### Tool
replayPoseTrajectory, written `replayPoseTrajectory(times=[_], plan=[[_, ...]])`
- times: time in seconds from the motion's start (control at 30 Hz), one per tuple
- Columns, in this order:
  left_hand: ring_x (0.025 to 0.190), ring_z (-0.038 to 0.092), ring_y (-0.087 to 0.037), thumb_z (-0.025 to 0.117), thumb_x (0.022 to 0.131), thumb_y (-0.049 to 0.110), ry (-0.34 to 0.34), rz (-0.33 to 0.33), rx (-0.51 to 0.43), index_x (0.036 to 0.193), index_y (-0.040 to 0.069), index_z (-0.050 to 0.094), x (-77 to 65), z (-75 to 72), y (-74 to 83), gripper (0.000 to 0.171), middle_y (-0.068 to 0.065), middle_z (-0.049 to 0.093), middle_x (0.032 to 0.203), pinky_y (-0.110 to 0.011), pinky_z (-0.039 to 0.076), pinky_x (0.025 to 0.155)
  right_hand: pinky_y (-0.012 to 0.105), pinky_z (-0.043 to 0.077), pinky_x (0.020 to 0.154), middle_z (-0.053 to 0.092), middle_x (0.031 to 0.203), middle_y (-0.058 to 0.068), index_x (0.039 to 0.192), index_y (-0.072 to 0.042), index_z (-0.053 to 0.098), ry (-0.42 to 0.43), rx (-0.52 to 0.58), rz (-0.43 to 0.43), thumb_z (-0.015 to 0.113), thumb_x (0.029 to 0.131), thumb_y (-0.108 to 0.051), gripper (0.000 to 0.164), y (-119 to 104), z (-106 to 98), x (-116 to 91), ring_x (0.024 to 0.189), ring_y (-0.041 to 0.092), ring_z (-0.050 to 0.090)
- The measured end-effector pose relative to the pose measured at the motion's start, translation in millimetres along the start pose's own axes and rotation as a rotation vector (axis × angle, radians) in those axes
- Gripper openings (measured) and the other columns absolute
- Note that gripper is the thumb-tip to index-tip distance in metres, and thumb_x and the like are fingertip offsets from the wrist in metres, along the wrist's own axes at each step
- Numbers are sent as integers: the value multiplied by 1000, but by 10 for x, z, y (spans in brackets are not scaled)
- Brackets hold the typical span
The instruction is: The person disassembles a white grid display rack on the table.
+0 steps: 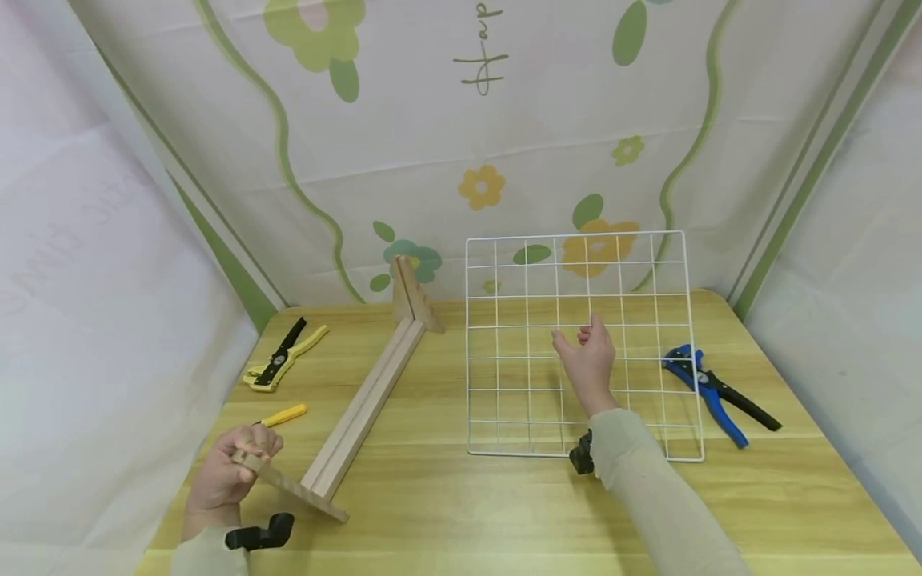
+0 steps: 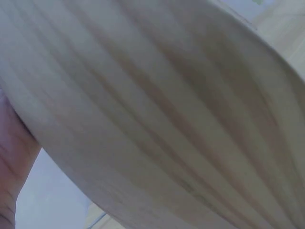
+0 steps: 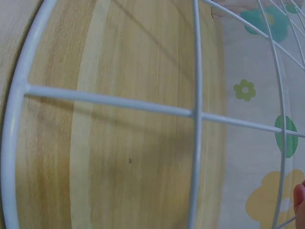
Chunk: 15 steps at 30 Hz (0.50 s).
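A wooden stand lies at left of centre, its two long rails joining an upright end piece at the back and another at the front. My left hand grips the raised tip of the front end piece. In the left wrist view this wooden end piece fills most of the picture. A white wire grid panel leans up at right of centre. My right hand holds it by a wire near the middle, fingers curled and thumb apart. Only a fingertip shows in the right wrist view.
Yellow-and-black wire strippers lie at the back left, with a yellow-handled tool nearer me, partly hidden by my left hand. Blue-and-black wire strippers lie right of the grid. A flowered curtain hangs behind the wooden table.
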State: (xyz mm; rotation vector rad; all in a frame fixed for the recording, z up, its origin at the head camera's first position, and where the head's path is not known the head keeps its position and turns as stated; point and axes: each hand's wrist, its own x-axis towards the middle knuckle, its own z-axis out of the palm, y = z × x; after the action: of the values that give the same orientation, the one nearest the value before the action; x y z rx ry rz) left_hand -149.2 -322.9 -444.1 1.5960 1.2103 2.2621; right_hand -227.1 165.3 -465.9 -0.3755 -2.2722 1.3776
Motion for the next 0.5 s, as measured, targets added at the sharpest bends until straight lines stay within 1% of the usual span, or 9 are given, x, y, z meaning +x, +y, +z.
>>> replayPoseTrajectory(times=[0.13, 0.27, 0.4, 0.5], plan=[[59, 27, -21, 55, 88, -4, 11, 3, -4, 110, -8, 59, -9, -26, -18, 23, -9, 61, 98, -30, 18, 55, 44, 47, 90, 50, 119, 21, 139, 3, 32, -6, 12, 25, 71, 80, -30, 78, 11, -6, 9, 105, 33, 50], [58, 27, -20, 55, 87, -5, 16, 20, -4, 111, -8, 59, 9, -1, -30, 24, -10, 63, 99, -30, 18, 55, 45, 46, 90, 50, 120, 23, 139, 4, 32, -14, 14, 22, 70, 80, -30, 78, 16, 2, 20, 105, 34, 50], [58, 27, -20, 56, 86, -7, 29, 33, 5, 107, -8, 60, 25, 16, -62, 21, -10, 61, 92, -30, 18, 54, 45, 46, 90, 50, 120, 22, 139, 4, 32, -21, 11, 22, 70, 80, -29, 77, 33, 18, 26, 105, 33, 50], [59, 27, -20, 57, 85, -8, 35, 45, 7, 103, -9, 60, 37, 19, -91, 19, -11, 53, 80, -30, 18, 54, 44, 46, 90, 50, 120, 21, 139, 4, 32, -28, 7, 23, 70, 81, -30, 77, 46, 36, 33, 105, 33, 50]])
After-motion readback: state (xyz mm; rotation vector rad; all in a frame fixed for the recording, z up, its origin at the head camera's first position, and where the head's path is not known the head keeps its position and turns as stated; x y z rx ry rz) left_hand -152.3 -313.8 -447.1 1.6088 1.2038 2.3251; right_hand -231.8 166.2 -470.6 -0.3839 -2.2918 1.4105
